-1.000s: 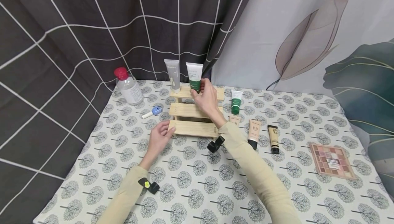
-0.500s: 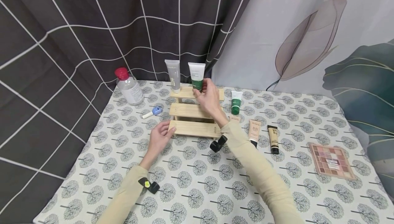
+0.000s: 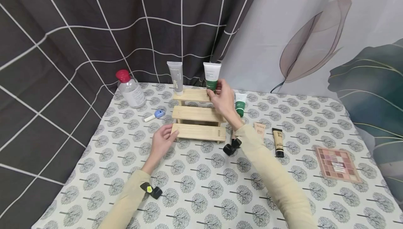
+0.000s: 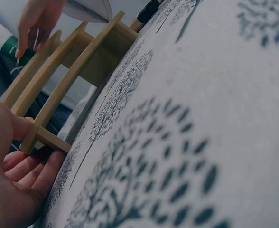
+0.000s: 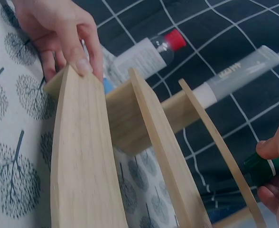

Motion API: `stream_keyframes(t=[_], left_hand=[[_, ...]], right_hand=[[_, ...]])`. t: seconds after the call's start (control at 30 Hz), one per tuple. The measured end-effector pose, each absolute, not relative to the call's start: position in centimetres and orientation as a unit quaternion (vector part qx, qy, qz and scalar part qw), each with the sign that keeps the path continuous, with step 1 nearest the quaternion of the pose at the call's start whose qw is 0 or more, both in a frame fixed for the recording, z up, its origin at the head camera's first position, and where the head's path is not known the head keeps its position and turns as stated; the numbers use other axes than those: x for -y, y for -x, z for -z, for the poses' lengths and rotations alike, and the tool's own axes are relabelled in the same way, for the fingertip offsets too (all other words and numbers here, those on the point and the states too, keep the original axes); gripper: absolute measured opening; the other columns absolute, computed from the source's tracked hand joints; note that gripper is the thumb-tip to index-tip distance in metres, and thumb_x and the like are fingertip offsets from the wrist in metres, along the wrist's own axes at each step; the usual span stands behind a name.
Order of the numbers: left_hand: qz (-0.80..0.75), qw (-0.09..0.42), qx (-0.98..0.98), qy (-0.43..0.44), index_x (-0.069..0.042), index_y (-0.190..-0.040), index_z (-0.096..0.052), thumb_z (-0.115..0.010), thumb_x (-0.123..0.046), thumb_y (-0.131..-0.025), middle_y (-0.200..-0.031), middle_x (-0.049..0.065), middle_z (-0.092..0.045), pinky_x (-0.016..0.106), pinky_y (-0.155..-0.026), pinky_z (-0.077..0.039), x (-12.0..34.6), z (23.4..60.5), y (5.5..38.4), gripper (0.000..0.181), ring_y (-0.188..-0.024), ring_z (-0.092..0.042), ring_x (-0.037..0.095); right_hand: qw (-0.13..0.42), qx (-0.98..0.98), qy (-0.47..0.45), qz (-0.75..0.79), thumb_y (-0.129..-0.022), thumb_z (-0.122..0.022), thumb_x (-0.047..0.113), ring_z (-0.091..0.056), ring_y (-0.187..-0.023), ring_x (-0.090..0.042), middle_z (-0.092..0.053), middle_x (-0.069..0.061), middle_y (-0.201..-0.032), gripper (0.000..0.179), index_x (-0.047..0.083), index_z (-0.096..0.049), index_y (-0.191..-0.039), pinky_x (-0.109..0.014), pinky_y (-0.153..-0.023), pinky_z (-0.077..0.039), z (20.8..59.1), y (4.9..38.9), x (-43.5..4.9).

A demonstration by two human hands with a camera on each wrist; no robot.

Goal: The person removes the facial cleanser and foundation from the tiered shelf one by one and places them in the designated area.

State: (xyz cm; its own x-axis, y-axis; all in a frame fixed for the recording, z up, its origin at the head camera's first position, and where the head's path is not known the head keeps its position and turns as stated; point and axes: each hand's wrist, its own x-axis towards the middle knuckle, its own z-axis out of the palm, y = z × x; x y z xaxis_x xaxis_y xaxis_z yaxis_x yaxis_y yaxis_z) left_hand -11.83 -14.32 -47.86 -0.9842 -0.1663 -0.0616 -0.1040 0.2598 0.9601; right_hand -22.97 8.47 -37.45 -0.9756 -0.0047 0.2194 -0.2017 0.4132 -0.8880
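Observation:
A three-step wooden display rack (image 3: 198, 113) stands on the patterned cloth. My left hand (image 3: 162, 140) grips the left end of its lowest step, thumb on top and fingers beneath, as the left wrist view confirms. At the top step's right end, my right hand (image 3: 224, 98) pinches a white and green squeeze tube (image 3: 211, 75) low down by its green part. The tube is upright, cap down; whether its cap touches the step I cannot tell. A grey squeeze tube (image 3: 176, 77) stands on the top step's left end.
Left of the rack are a red-capped clear bottle (image 3: 130, 91) and a blue nail polish bottle (image 3: 155, 115). To the right lie a smaller green-white tube (image 3: 240, 104), a BB cream tube (image 3: 260, 129), a gold tube (image 3: 278, 141) and an eyeshadow palette (image 3: 338, 164). Curtains hang behind.
My right hand has moved to the right along the top step, carrying the white and green tube away from the grey one. My left hand keeps its hold on the rack.

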Motion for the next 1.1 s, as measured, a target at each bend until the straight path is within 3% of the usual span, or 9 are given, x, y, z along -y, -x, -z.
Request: stream_keyframes(t=[0.63, 1.1], left_hand=[[0.606, 0.017, 0.791, -0.085, 0.000, -0.133, -0.059, -0.075, -0.015, -0.092, -0.129, 0.024, -0.067, 0.023, -0.092, -0.061, 14.5, 48.0, 11.9, 0.047, -0.117, -0.068, 0.036], [0.604, 0.016, 0.793, -0.080, 0.000, -0.134, -0.058, -0.073, -0.016, -0.093, -0.130, 0.024, -0.066, 0.022, -0.091, -0.061, 14.5, 47.9, 11.7, 0.047, -0.117, -0.068, 0.036]], right_hand=[[0.144, 0.842, -0.017, -0.519, -0.093, -0.071, 0.010, -0.066, -0.112, -0.038, -0.066, -0.026, -0.123, 0.043, -0.006, -0.055, -0.129, -0.046, -0.104, -0.057, 38.1, 22.8, -15.4], [0.124, 0.844, 0.043, -0.519, -0.095, -0.069, 0.012, -0.065, -0.105, -0.030, -0.066, -0.023, -0.119, 0.043, -0.005, -0.055, -0.131, -0.039, -0.099, -0.059, 39.8, 21.8, -19.3]])
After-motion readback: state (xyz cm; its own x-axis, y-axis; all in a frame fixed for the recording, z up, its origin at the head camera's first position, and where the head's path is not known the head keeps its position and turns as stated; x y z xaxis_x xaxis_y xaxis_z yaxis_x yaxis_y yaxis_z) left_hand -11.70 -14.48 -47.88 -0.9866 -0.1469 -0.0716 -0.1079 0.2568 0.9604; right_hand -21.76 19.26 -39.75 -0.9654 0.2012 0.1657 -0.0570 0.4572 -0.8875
